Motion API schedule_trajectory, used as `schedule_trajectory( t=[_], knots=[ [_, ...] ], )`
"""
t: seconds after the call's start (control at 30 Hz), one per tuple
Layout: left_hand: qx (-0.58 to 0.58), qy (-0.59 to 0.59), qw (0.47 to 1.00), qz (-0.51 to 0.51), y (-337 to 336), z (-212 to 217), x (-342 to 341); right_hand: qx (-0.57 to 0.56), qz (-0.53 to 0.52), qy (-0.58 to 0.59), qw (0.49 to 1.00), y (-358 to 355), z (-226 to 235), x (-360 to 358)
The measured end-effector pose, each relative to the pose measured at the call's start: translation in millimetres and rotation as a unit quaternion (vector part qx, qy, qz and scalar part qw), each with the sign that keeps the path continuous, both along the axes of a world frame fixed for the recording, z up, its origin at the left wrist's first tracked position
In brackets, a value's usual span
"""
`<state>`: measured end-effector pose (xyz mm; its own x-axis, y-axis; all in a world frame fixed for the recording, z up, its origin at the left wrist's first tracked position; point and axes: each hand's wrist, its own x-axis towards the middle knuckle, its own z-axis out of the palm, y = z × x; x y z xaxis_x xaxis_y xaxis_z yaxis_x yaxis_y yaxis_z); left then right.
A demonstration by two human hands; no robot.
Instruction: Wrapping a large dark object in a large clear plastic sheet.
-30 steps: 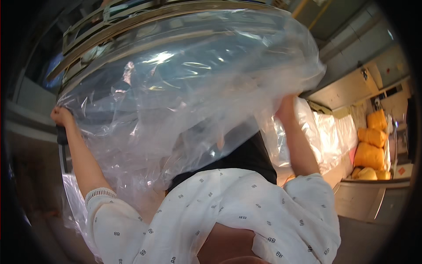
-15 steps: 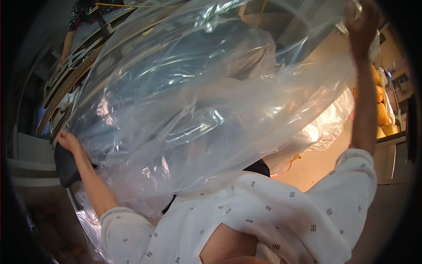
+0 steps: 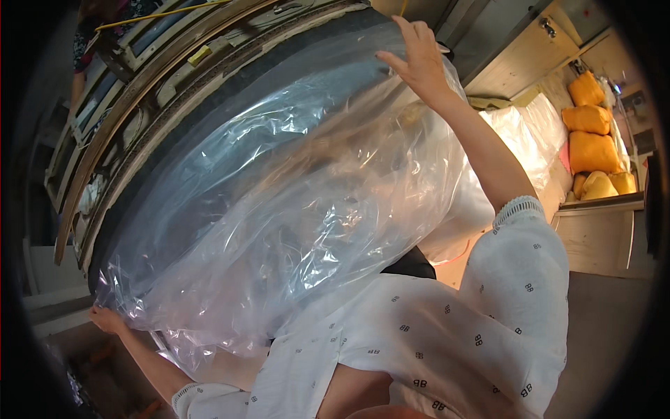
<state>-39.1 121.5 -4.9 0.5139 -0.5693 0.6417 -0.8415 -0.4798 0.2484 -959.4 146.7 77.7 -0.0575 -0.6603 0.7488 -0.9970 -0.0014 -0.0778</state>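
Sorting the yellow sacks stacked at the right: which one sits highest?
The top yellow sack, near the upper right corner. The other yellow sacks lie below it, far beyond the right hand.

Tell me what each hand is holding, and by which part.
Both hold the clear plastic bag: the left hand grips its lower-left edge, the right hand lifts its upper-right edge, fingers partly spread.

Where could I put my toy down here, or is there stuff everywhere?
The bare spot is the pale ledge below the yellow sacks, at the right edge. The middle is crowded: the big clear plastic sheet, stretched between the left hand and right hand, covers it. The wooden frames fill the upper left.
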Motion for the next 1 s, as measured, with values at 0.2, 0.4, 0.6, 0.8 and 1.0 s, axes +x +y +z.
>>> schedule_trajectory(
  t=[0.2,0.4,0.6,0.8,1.0],
  knots=[
    [-0.014,0.016,1.000,-0.012,-0.1,13.6,-25.3,0.127,0.184,-0.177,0.958,-34.8,3.9,-24.4],
    [-0.057,-0.036,0.998,0.013,22.5,9.8,37.0,0.205,0.134,-0.197,0.949,-91.4,-27.5,-14.2],
    [-0.219,0.472,0.848,-0.099,85.4,68.8,28.8,0.265,0.142,-0.206,0.931,-95.2,-17.9,-5.6],
    [-0.128,0.457,0.876,-0.090,155.5,70.2,57.2,0.306,0.319,-0.294,0.848,-135.0,-36.5,-15.9],
    [-0.195,0.599,0.747,-0.214,50.0,77.1,13.6,0.199,0.230,-0.393,0.868,-134.0,67.5,-61.9]
  ],
)
